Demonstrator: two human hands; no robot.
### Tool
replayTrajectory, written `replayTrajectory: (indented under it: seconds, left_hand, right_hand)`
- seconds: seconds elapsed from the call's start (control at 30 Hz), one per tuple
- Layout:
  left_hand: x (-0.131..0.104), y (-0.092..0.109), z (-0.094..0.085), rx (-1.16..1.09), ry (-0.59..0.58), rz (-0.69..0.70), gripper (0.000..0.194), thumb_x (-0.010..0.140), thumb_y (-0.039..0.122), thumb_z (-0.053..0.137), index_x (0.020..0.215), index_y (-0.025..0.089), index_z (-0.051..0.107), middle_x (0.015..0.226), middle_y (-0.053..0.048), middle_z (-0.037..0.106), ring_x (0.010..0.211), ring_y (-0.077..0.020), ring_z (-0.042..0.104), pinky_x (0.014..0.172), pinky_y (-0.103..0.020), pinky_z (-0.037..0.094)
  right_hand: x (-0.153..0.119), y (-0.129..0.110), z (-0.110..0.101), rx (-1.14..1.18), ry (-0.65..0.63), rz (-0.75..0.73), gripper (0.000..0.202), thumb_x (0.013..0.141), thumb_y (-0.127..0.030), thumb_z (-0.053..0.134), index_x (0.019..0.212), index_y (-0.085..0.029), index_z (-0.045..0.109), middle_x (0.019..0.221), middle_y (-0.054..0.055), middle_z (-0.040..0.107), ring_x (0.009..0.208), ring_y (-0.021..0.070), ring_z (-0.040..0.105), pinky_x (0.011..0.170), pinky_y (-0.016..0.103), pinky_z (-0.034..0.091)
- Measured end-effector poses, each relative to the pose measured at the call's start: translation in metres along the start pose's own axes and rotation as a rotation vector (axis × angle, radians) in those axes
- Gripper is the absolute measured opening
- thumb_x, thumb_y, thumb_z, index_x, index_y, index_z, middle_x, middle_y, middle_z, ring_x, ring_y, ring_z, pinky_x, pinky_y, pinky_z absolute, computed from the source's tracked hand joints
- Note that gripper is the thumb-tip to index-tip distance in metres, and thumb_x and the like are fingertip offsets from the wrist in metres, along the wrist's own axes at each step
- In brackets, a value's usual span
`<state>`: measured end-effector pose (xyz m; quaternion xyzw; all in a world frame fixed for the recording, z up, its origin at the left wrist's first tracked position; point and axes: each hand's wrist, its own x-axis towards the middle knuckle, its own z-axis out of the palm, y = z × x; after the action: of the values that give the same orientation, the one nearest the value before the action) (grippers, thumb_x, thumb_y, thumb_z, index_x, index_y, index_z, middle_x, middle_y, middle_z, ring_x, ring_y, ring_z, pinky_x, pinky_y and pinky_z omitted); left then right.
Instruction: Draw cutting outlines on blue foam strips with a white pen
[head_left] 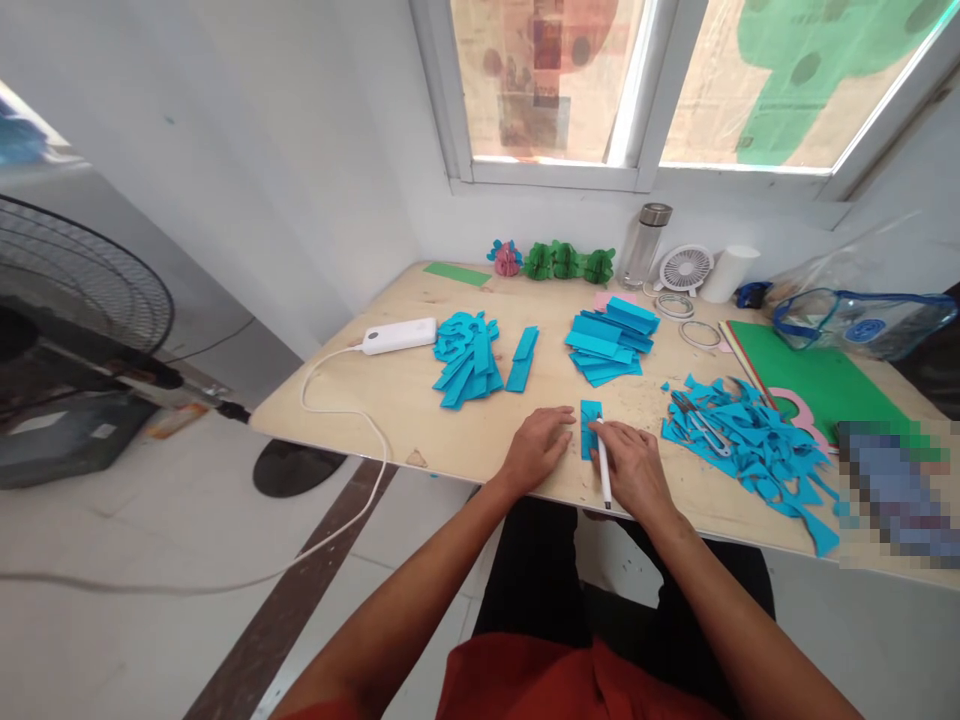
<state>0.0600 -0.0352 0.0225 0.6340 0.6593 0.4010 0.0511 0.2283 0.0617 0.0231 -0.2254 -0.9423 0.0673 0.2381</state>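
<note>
A narrow folded blue paper strip (589, 448) lies on the table near its front edge. My right hand (636, 468) grips a white pen (604, 470), whose dark end points back toward me, and its fingers are over the strip's right side. Just left of the strip rests my left hand (538, 446), palm down with fingers extended and nothing in it. Two overlapping blue strips (523, 358) lie beyond that hand. Farther back sits a stack of folded blue paper (611, 340); a pile of cut blue pieces (469, 360) is to the left.
Blue paper scraps (757, 450) with scissors (709, 435) among them spread to the right. A white power bank (399, 336) trails a cable over the table's left edge. Along the back stand green paper ornaments (566, 261), a bottle (645, 248) and a small fan (685, 268).
</note>
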Motion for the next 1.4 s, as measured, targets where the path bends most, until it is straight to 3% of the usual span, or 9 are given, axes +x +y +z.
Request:
replayTrajectory:
  seconds: [0.07,0.3,0.5,0.7,1.03,1.4]
  left_hand:
    - [0.004,-0.002,-0.002,-0.035,0.014,-0.022,0.024,0.087,0.016,0.048,0.108,0.020,0.059,0.118,-0.006,0.065,0.113,-0.0180,0.057,0.096,-0.038,0.048]
    - [0.023,-0.009,0.000,0.069,-0.152,0.024,0.023,0.081,0.016,0.058,0.104,0.021,0.059,0.118,-0.003,0.065,0.116,-0.0200,0.053,0.099,-0.040,0.042]
    - [0.023,-0.014,0.003,0.137,-0.211,0.045,0.022,0.083,0.022,0.055,0.105,0.021,0.058,0.125,-0.004,0.062,0.120,-0.0218,0.049,0.101,-0.043,0.037]
    - [0.022,-0.012,0.004,0.185,-0.212,0.056,0.023,0.083,0.020,0.054,0.106,0.021,0.058,0.125,-0.004,0.062,0.122,-0.0225,0.047,0.100,-0.043,0.037]
    - [0.022,-0.004,0.004,0.301,-0.219,0.093,0.026,0.085,0.032,0.056,0.109,0.020,0.057,0.124,-0.006,0.062,0.120,-0.0245,0.048,0.096,-0.043,0.038]
    - [0.019,-0.003,0.006,0.412,-0.211,0.164,0.027,0.087,0.032,0.053,0.112,0.023,0.059,0.135,-0.004,0.055,0.121,-0.0248,0.046,0.094,-0.043,0.037]
  right_hand:
    - [0.000,0.000,0.000,-0.007,-0.001,0.004,0.047,0.088,-0.020,0.051,0.134,-0.024,0.051,0.113,0.009,0.068,0.110,0.0237,0.056,0.087,0.039,0.035]
    - [0.000,0.000,-0.001,0.013,-0.008,0.009,0.044,0.089,-0.021,0.050,0.134,-0.023,0.051,0.115,0.009,0.067,0.111,0.0235,0.056,0.088,0.038,0.034]
    - [0.001,0.001,-0.001,0.002,-0.015,0.006,0.041,0.088,-0.020,0.050,0.129,-0.023,0.056,0.114,0.010,0.067,0.110,0.0237,0.056,0.087,0.038,0.034]
    - [0.000,0.002,0.001,0.016,-0.011,0.014,0.037,0.088,-0.021,0.050,0.124,-0.022,0.058,0.115,0.009,0.067,0.111,0.0233,0.055,0.086,0.037,0.033]
    - [-0.001,0.001,0.002,0.048,0.001,0.015,0.040,0.088,-0.019,0.048,0.128,-0.022,0.055,0.114,0.010,0.067,0.111,0.0243,0.055,0.088,0.038,0.032]
    - [-0.001,-0.001,0.001,0.048,0.007,0.027,0.037,0.090,-0.020,0.048,0.127,-0.021,0.056,0.114,0.010,0.067,0.111,0.0230,0.055,0.089,0.038,0.032]
